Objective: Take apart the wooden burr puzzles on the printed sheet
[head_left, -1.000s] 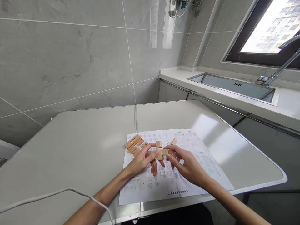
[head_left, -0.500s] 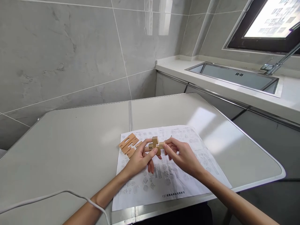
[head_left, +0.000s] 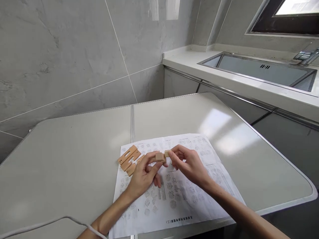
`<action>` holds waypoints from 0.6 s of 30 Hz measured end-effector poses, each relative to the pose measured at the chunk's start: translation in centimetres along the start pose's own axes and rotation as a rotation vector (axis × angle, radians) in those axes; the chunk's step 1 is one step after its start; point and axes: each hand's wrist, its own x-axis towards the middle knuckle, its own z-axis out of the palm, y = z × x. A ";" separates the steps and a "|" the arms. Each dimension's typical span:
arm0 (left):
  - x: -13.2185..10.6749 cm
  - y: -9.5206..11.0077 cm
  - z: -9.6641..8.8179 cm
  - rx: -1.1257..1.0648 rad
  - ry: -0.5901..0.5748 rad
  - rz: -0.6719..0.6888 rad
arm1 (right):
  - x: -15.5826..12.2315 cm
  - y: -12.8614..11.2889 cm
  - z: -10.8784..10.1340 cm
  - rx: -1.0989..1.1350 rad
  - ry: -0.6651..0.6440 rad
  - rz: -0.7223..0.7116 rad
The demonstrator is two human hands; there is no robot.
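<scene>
Above a printed sheet, my left hand (head_left: pixel 146 174) is closed on a wooden puzzle block (head_left: pixel 159 157), whose square end faces me. A paler wooden piece (head_left: pixel 167 153) juts from its right side. The fingertips of my right hand (head_left: pixel 188 162) pinch that paler piece at its outer end. How the two pieces fit together is partly hidden by my fingers. Left of my left hand, several notched wooden puzzle pieces (head_left: pixel 128 158) lie side by side on the paper, one bearing a number.
The printed paper sheet (head_left: pixel 179 209) with small diagrams covers the near part of the white folding table (head_left: pixel 82 159). A pale cable (head_left: pixel 54 219) crosses the lower left. Beyond stand a tiled wall (head_left: pixel 74 49) and a counter with a sink (head_left: pixel 249 71).
The held block has turned, so its end now faces me and the number on it no longer shows. Both hands stay on the pieces. The camera view has shifted.
</scene>
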 end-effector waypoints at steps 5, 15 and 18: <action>0.2 -0.4 -0.5 0.144 -0.045 0.045 | 1.6 0.4 -1.4 0.173 -0.001 0.099; 0.7 -0.1 -1.2 0.510 0.211 0.116 | 4.4 4.3 -5.5 0.022 0.071 -0.057; 0.5 -0.5 -0.9 0.569 0.202 0.122 | 4.5 5.0 -5.9 -0.104 0.084 -0.105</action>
